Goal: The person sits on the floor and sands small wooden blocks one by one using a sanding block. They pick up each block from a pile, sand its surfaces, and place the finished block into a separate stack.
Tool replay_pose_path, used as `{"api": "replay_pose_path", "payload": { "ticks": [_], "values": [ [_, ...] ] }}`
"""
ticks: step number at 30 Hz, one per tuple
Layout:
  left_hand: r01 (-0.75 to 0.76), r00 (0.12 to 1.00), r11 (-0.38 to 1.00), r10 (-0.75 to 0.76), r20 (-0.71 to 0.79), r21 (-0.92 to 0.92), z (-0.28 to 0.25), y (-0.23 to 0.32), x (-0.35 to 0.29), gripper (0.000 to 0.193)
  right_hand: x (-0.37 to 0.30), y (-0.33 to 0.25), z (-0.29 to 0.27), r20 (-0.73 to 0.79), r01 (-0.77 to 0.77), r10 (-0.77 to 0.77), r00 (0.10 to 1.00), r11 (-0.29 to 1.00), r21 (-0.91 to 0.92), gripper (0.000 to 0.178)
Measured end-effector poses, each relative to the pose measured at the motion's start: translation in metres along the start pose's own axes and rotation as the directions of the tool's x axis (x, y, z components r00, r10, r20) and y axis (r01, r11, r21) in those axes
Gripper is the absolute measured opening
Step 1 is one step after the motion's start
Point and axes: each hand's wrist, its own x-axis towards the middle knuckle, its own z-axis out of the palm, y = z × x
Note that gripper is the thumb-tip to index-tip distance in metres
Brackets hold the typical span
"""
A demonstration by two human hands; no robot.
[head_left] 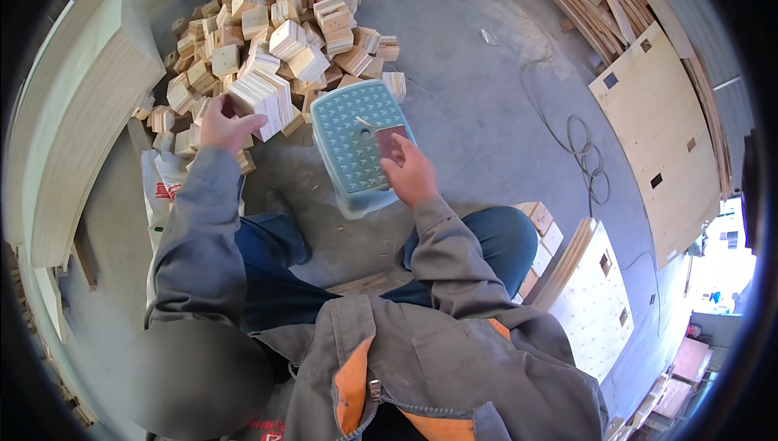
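Note:
My left hand (227,125) is at the near edge of the block pile, its thumb and fingers closed on the corner of a layered pale wooden block (263,100). Part of the grip is hidden behind my thumb. Over a teal plastic stool (340,173) with a studded top, my right hand (412,173) grips a flat reddish-brown piece (390,139) between thumb and fingers. Whether that piece is sandpaper or thin board I cannot tell. A small whitish strip (363,121) lies beside the hole in the stool top.
A large heap of wooden blocks (227,60) rises beyond my left hand. Pale sheets (89,125) stand at the left, next to a white sack (158,190). Boards with square holes (656,141) lean at the right, near a coiled cable (579,145). More blocks (541,238) sit beside my right knee.

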Motion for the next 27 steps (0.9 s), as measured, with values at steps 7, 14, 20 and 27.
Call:
{"api": "replay_pose_path", "payload": {
  "ticks": [7,14,20,27],
  "values": [
    [0.087,0.996,0.898,-0.091,0.011,-0.431,-0.009,0.009,-0.015,0.070,0.070,-0.035,0.046,0.212,-0.033,0.043,0.976,0.998,-0.050,0.070],
    [-0.030,1.000,0.892,0.031,-0.006,-0.450,-0.002,0.048,-0.014,0.074,0.141,-0.006,0.085,0.327,-0.063,0.150,0.933,0.963,-0.264,0.080],
    [-0.039,0.999,0.894,0.050,0.011,-0.447,-0.009,0.053,-0.008,0.074,0.159,-0.004,0.096,-0.064,-0.241,0.264,0.962,0.720,-0.651,0.090],
    [-0.042,0.996,0.913,0.069,0.053,-0.407,0.004,0.055,-0.012,0.076,0.116,-0.037,0.016,-0.103,-0.099,0.049,0.993,0.820,-0.564,0.091]
  ]
}}
